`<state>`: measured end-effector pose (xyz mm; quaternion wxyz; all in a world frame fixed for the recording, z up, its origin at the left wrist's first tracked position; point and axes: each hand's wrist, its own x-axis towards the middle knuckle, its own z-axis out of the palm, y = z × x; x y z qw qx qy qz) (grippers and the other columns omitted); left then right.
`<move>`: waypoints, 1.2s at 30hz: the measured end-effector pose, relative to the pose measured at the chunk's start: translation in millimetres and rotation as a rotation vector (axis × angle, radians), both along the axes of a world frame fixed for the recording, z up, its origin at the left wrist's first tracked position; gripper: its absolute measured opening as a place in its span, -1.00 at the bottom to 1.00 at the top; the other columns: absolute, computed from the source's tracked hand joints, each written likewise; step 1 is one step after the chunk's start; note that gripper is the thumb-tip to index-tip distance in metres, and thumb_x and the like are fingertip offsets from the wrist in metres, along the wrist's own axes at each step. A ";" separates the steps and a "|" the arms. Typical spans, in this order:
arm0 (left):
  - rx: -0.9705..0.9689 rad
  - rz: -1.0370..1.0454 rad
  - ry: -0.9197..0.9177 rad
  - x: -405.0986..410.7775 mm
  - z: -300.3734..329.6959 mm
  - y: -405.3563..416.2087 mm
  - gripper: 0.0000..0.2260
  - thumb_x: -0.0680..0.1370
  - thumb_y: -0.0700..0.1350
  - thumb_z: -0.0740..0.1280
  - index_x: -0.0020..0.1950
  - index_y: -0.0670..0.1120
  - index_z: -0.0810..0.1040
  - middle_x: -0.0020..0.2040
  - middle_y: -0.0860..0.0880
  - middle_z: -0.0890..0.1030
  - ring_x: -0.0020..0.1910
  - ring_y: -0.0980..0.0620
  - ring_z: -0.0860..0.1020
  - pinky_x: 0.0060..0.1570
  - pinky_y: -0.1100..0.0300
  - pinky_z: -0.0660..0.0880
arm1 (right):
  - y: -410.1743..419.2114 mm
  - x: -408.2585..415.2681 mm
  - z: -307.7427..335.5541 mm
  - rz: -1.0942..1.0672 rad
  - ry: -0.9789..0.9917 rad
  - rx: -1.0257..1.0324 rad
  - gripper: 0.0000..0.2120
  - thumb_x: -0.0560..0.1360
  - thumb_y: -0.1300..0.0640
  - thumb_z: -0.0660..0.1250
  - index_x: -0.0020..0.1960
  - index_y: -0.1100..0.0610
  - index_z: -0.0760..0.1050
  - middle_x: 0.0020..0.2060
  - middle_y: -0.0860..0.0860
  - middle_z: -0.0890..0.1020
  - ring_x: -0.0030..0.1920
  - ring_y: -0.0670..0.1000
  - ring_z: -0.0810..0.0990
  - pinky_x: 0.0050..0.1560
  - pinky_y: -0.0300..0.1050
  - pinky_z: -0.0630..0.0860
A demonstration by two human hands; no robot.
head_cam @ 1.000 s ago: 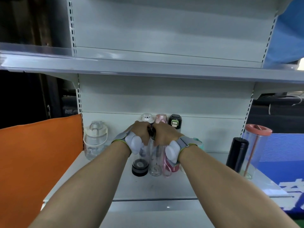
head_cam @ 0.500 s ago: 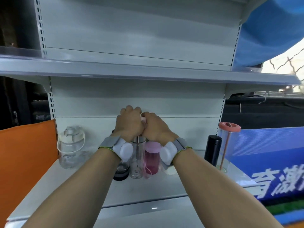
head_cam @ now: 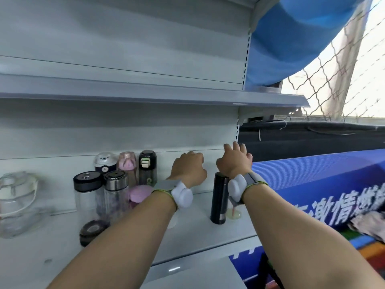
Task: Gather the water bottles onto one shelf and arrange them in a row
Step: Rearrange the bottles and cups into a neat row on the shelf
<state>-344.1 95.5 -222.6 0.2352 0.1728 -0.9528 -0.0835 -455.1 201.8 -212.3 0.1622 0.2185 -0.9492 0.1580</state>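
Several water bottles stand grouped on the lower shelf: a black-lid clear bottle, a steel-lid clear bottle, a pink-lid bottle, and behind them a bear-lid bottle, a pink bottle and a dark bottle. A slim black bottle stands apart to the right. My left hand hovers between the group and it, fingers curled, holding nothing. My right hand, fingers apart, covers the top of a clear tumbler whose base shows; whether they touch is hidden.
A clear jug with a white handle stands at the shelf's far left. An upper shelf overhangs the bottles. A blue printed banner lies right of the shelf, with blue cloth and wire netting above.
Both hands have let go of the bottle group and moved right toward the black bottle and the tumbler. My view has swung right and closer.
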 end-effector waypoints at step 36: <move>0.617 -0.098 0.560 171.0 34.8 -75.2 -0.36 0.37 -0.14 0.55 0.32 0.07 0.29 -0.01 0.03 0.57 -0.12 0.06 0.54 -0.10 0.17 0.52 | -85.3 198.9 103.7 0.714 -0.165 -0.049 -0.51 0.31 -0.14 0.47 0.16 0.07 0.59 0.04 0.01 0.63 0.04 0.05 0.61 0.03 -0.07 0.55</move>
